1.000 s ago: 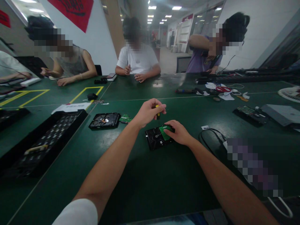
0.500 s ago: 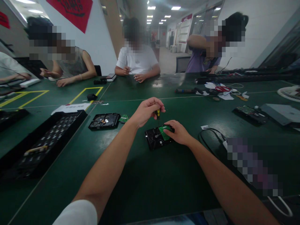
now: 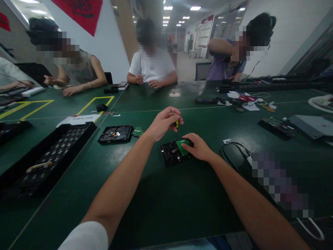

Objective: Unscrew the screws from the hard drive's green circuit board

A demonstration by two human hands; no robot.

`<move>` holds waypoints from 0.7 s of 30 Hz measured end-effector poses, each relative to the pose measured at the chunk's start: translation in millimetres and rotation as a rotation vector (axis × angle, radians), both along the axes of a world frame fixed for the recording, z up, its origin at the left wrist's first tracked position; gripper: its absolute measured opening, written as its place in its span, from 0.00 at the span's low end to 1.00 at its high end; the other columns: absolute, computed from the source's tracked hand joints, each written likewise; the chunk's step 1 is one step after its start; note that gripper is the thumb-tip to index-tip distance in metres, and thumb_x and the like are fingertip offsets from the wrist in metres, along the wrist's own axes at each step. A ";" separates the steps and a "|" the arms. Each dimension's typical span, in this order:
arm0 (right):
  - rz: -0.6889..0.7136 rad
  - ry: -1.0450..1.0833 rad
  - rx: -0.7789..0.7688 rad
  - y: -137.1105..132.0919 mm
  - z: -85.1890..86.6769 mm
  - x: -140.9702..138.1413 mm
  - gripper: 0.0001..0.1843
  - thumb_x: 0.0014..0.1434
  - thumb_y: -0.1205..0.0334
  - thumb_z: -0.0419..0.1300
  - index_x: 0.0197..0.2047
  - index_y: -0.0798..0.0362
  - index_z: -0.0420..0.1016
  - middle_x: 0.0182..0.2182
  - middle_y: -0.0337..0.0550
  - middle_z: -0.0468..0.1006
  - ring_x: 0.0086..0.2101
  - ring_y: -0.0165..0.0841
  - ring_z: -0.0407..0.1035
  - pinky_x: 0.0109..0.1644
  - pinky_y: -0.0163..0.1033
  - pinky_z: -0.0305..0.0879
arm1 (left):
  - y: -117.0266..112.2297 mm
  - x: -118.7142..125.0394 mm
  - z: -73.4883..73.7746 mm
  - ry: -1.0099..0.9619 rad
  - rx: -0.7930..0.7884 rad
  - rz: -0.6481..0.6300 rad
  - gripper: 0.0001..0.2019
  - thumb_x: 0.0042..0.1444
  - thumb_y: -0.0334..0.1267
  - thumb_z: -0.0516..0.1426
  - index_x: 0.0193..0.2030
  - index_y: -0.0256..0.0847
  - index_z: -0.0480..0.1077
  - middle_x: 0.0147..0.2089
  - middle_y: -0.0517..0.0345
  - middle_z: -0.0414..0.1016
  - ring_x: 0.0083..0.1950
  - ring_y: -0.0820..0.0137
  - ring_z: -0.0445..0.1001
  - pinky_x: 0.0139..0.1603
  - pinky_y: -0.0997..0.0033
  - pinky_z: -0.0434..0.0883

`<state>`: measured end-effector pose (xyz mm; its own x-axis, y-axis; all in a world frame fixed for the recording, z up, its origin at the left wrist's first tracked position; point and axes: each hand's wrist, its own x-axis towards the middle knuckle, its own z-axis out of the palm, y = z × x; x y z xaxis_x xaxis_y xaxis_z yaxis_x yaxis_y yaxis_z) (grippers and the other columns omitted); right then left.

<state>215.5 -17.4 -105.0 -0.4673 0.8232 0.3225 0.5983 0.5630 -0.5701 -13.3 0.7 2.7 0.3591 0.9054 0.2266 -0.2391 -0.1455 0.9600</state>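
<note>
In the middle of the green table lies a black hard drive [image 3: 170, 155] with a green circuit board [image 3: 181, 148] on its upper face. My left hand [image 3: 166, 124] is closed around a screwdriver [image 3: 177, 123] with a yellow and black handle. Its thin shaft points down at the far edge of the board; whether the tip sits in a screw is too small to tell. Thumb and fingers of my right hand [image 3: 197, 147] grip the drive's right side, the thumb lying over the board.
Left of the drive are another hard drive [image 3: 116, 134], a loose circuit board [image 3: 137, 131] and a long black tray [image 3: 52, 156]. To the right lie a drive [image 3: 278, 127], a grey box [image 3: 313, 125] and a cable [image 3: 232, 163]. Several people sit across the table [image 3: 145, 208].
My left hand and the screwdriver handle have shifted very slightly. My right hand and the hard drive stay in place.
</note>
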 end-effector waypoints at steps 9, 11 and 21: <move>-0.002 0.001 -0.008 -0.5 -0.6 -0.3 0.17 0.68 0.53 0.65 0.58 0.48 0.77 0.54 0.50 0.79 0.53 0.44 0.73 0.57 0.53 0.70 | -0.1 0.6 0.3 -0.021 -0.060 -0.027 0.07 0.64 0.38 0.60 0.44 0.37 0.77 0.43 0.49 0.81 0.44 0.66 0.81 0.34 0.74 0.78; -0.002 0.000 -0.010 -0.3 -0.1 -0.3 0.17 0.68 0.53 0.65 0.58 0.48 0.77 0.53 0.50 0.79 0.52 0.45 0.73 0.57 0.53 0.70 | -0.2 0.5 0.6 0.010 -0.032 0.000 0.08 0.63 0.39 0.62 0.44 0.37 0.77 0.43 0.49 0.81 0.42 0.68 0.80 0.33 0.75 0.78; 0.000 0.016 -0.004 -0.6 1.4 -1.7 0.17 0.67 0.55 0.65 0.57 0.48 0.77 0.53 0.50 0.79 0.53 0.45 0.73 0.59 0.55 0.69 | 0.7 2.9 -2.9 -0.002 0.016 0.024 0.13 0.61 0.41 0.68 0.44 0.38 0.71 0.43 0.49 0.81 0.46 0.66 0.81 0.32 0.77 0.75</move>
